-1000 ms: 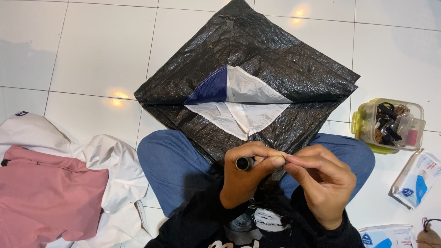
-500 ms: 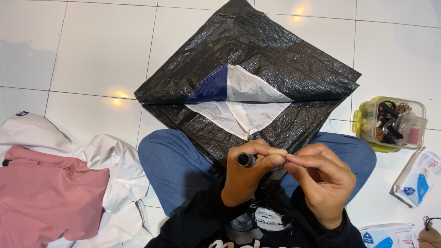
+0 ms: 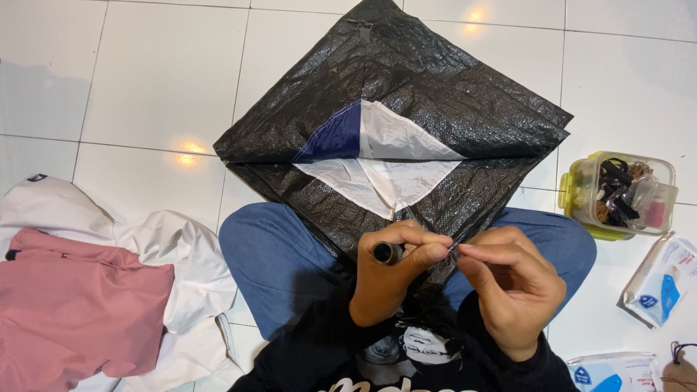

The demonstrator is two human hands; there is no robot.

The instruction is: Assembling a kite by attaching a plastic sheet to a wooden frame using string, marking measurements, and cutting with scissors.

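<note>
Seated cross-legged on a white tiled floor [image 3: 145, 80], blue-trousered knees spread wide, black diamond-shaped kite [image 3: 396, 116] laid across the lap and out over the tiles. Long axis of the kite running straight away from the body: top corner far out on the floor, bottom corner tucked under the hands. At its centre a smaller diamond panel [image 3: 377, 163], white with one dark blue quarter, crossed by a horizontal fold or spar line. Left hand [image 3: 388, 279] curled shut around a small dark cylinder [image 3: 385, 252], its round end facing left and slightly up, axis roughly level across the view. Right hand [image 3: 512, 287] pinched, thumb and forefinger tips closed on something too fine to make out, just touching the left fingertips above the kite's bottom edge. To the left on the floor, a heap of white and pink cloth [image 3: 94, 290]. To the right, a clear lidded box with a yellow-green rim [image 3: 617, 192] holding dark bits and bobs, near it white-and-blue packets [image 3: 661, 279]. Glare spots from ceiling lamps on the glossy tiles.
</note>
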